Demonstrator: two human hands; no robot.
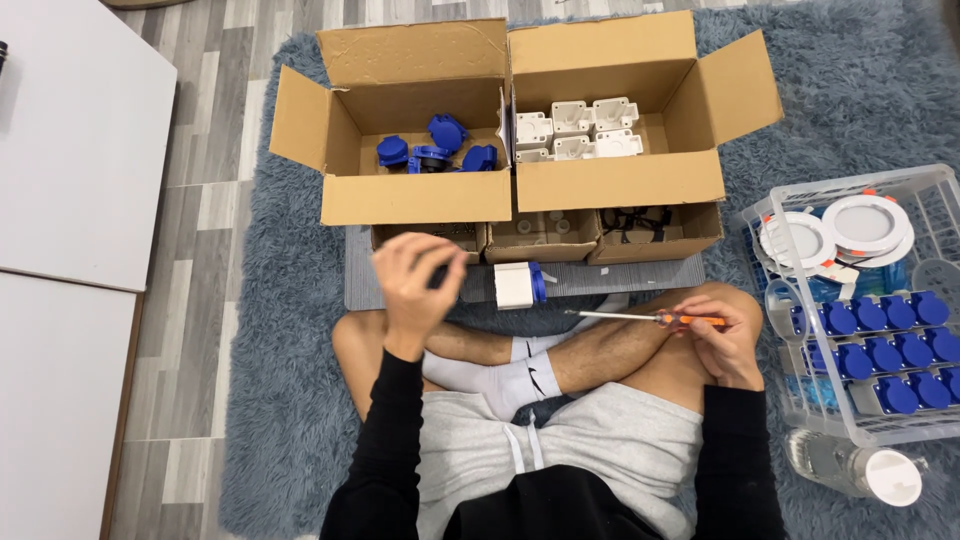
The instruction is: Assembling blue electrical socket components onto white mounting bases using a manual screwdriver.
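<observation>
I sit cross-legged on a blue-grey shaggy rug. My right hand (722, 340) rests on my right knee and grips a screwdriver (640, 318) by its orange handle, shaft pointing left. My left hand (415, 280) is raised above my left knee with the fingertips pinched together; whether anything small is between them is hidden. Between my hands, on a grey mat (640, 275), lies a white socket housing with a blue lid (520, 285), a little beyond the screwdriver's tip and touched by neither hand.
Behind the mat stand an open cardboard box of blue parts (430, 155) and another of white housings (580, 130), with three small open boxes (545, 232) in front. At right are a clear crate (930, 180) of blue-capped units and white round lamps, and a bottle (860, 470). White panels (70, 150) lie at left.
</observation>
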